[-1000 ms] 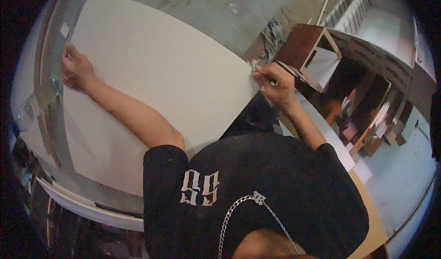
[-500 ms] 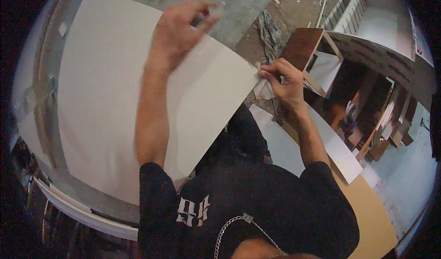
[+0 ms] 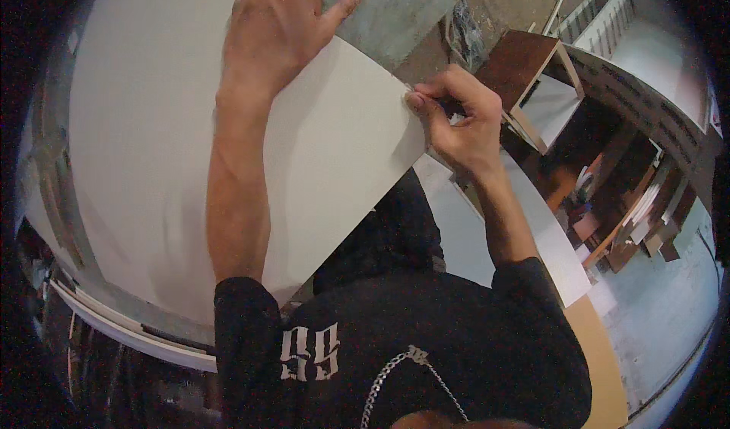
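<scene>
A large off-white panel (image 3: 167, 125) lies in front of me, reaching from the left to the middle of the view. Over its far edge, at the top of the picture, is my left hand (image 3: 277, 37). Its thumb stands apart from the fingers, which the picture's upper edge partly cuts off; I see nothing held in it. At the panel's right corner, my right hand (image 3: 460, 121) is closed in a pinch, thumb and forefinger at the edge. Whatever is between those fingertips is too small to make out.
To the right stands a brown, open-fronted cabinet box (image 3: 521, 60), with crumpled clear plastic (image 3: 465, 33) beside it. White shelving (image 3: 654, 56) is farther right. Board offcuts (image 3: 646, 208) are stacked below it. A long white board (image 3: 544, 231) lies near my right forearm.
My left hand has moved up toward the top edge, its thumb now stretched out. The right hand has shifted slightly up and left and stays pinched at the panel's corner. The view has shifted a little.
</scene>
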### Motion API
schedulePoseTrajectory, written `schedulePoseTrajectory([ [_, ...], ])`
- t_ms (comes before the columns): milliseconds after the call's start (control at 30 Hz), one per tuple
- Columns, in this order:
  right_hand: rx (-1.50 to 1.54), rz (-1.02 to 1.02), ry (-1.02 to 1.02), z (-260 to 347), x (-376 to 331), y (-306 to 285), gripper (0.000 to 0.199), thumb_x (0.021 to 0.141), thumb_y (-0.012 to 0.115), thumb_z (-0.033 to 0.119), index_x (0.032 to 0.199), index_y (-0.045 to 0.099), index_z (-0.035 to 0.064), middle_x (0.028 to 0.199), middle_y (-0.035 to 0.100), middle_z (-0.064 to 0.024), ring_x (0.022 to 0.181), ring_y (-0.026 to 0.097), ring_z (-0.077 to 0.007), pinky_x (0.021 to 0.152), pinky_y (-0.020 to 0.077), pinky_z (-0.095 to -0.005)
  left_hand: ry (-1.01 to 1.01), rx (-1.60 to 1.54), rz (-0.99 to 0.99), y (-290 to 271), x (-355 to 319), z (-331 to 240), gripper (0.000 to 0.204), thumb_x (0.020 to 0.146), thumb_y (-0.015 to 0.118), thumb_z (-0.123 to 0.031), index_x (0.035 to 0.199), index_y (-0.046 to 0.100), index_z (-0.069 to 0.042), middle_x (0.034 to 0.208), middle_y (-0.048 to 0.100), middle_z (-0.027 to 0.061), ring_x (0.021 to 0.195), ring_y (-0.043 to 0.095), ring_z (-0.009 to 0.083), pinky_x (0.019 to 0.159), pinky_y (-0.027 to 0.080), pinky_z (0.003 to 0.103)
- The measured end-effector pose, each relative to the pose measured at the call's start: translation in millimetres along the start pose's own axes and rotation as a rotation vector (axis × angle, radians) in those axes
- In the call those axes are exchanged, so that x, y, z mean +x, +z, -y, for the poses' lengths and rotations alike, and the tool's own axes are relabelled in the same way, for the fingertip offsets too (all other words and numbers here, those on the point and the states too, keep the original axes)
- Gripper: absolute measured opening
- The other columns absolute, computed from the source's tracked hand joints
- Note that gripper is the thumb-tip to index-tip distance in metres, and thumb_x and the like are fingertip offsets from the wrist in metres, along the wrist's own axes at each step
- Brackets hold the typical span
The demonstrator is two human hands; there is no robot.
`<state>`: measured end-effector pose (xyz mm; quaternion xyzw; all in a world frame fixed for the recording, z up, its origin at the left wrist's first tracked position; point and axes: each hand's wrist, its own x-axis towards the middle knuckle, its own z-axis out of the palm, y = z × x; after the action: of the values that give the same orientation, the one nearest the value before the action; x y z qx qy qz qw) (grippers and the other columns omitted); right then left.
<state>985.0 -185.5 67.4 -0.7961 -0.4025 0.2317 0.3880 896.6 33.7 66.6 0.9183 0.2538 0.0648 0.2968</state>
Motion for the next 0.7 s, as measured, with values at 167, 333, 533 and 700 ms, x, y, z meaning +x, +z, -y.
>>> schedulePoseTrajectory([
  [167,0.003,-0.005,0.096,-15,-31,-18,0.013,0.072,0.073,-0.002,0.077,0.061,-0.0007,0.071,0.059,-0.0123,0.064,0.06,-0.023,0.059,0.0458,-0.0313,0.004,-0.027,-0.028,3,3,-1,0.026,0.082,0.072,-0.025,0.09,0.056,-0.006,0.052,0.05,0.0074,0.053,0.052,0.0264,0.083,0.043,0.038],
  [333,0.11,-0.012,0.102,-1,0,2,0.013,0.073,0.074,-0.001,0.076,0.061,-0.0012,0.071,0.061,-0.0113,0.064,0.06,-0.0193,0.059,0.0455,-0.0282,0.012,0.001,-0.026,-2,2,0,0.027,0.083,0.071,-0.025,0.091,0.054,-0.006,0.054,0.052,0.0088,0.056,0.054,0.0275,0.083,0.043,0.039],
  [533,0.038,-0.005,0.149,-2,-7,-4,0.013,0.075,0.074,0.0,0.076,0.061,-0.0008,0.069,0.059,-0.0105,0.064,0.059,-0.0159,0.059,0.0454,-0.0274,0.011,-0.009,-0.069,-1,1,-9,0.027,0.084,0.07,-0.024,0.093,0.054,-0.006,0.059,0.056,0.0098,0.06,0.058,0.0301,0.085,0.042,0.039],
  [700,0.019,-0.038,0.148,-17,-28,-6,0.014,0.077,0.075,0.004,0.076,0.062,-0.0012,0.066,0.06,-0.009,0.062,0.06,-0.0148,0.059,0.0461,-0.0263,-0.004,-0.012,0.021,1,4,3,0.026,0.084,0.07,-0.023,0.095,0.054,-0.006,0.061,0.057,0.0098,0.062,0.059,0.0291,0.086,0.043,0.039],
])
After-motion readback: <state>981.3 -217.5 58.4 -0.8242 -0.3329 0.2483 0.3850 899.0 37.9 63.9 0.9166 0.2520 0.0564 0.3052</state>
